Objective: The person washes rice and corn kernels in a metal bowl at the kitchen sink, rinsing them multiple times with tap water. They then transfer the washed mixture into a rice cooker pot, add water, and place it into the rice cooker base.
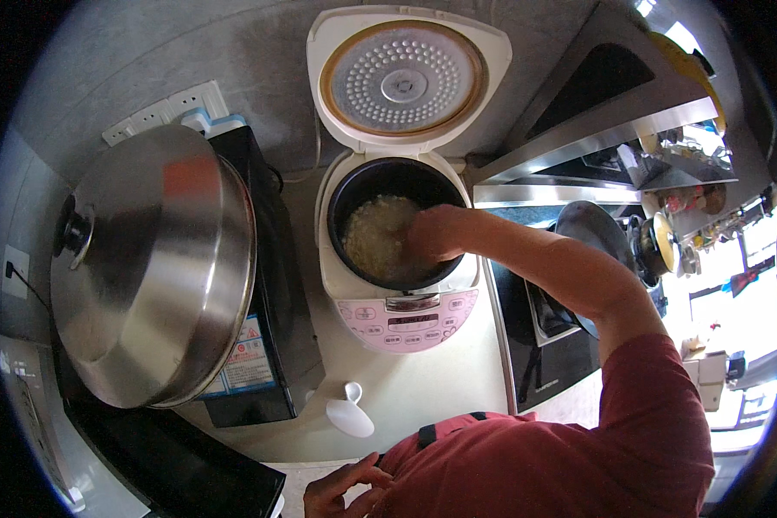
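My right hand (434, 234) reaches down into the black inner pot (398, 169) of a rice cooker. It is blurred, and its fingers are hidden in the wet, pale rice (377, 236), so whether they hold anything cannot be made out. The white and pink rice cooker (409, 324) stands on the counter with its lid (404, 78) raised against the wall. Low in the picture, beside my red shirt, my left hand (348, 487) has bent, parted fingers with nothing visible in them. A white rice paddle (351, 414) lies on the counter in front of the cooker.
On the left, a large domed steel lid (162, 278) rests over a black appliance (269, 362). To the right are a black cooktop (544, 369) and a dark wok (586, 226), partly behind my arm. A range hood (576, 123) juts out above them.
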Demonstrator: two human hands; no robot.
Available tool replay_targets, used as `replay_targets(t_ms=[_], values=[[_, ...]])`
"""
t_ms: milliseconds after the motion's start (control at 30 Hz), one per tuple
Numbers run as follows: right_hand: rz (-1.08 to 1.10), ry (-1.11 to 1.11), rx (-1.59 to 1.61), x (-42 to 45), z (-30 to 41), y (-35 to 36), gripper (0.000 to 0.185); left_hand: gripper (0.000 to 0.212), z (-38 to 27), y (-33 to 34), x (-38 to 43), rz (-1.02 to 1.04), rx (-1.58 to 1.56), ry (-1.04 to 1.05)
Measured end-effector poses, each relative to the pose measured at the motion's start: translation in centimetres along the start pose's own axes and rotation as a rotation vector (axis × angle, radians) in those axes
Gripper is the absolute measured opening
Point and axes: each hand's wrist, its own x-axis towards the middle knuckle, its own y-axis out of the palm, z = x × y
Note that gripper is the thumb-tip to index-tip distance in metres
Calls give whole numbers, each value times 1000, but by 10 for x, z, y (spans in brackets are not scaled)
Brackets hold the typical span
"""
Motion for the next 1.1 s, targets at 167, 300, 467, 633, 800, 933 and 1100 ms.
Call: replay_targets(t_ms=[167,300,467,633,800,933,1100], values=[[-122,-154,-45,33,-20,41,34,54,-6,0,5,24,13,28],[-146,-154,172,35,-7,38,37,56,-3,-2,9,37,7,59],[-251,-120,186,41,-13,18,50,57,2,0,5,2,-21,19],[-451,-26,204,52,-4,39,58,58,4,0,5,-2,6,38],[-378,121,202,34,0,14,52,58,6,4,-3,-58,-37,21],[-223,97,47,47,1,32,38,56,2,4,-5,-65,-47,14],[-700,80,193,4,-8,23,27,50,1,5,-12,-79,-52,10]])
